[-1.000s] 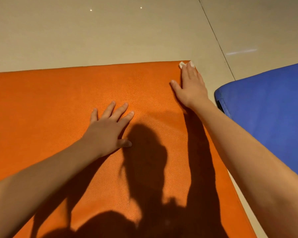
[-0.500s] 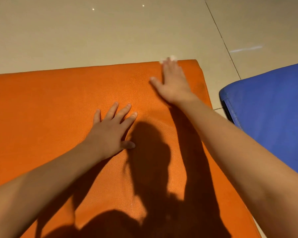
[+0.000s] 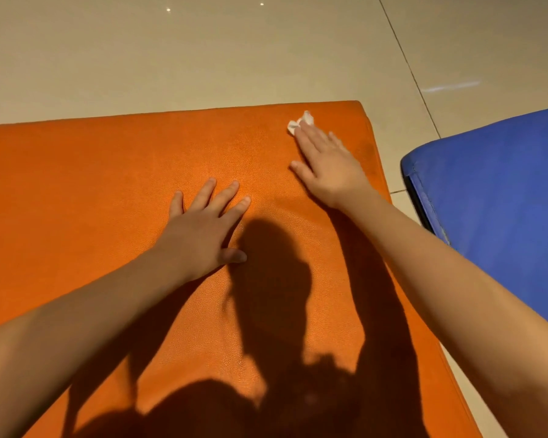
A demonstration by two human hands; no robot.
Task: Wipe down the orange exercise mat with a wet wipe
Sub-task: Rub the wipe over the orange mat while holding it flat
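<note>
Right hand flat on perhaps crumpled wipe; left hand spread on orange mat

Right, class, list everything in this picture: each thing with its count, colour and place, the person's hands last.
orange exercise mat: one, orange, on the floor, filling most of the view
wet wipe: one, white, crumpled, on the mat near its far right corner
blue pad: one, blue, on the floor right of the mat
floor: one, beige tiles, around both
left hand: one, flat on the mat's middle, fingers spread
right hand: one, straight fingers pressing the wet wipe
</note>
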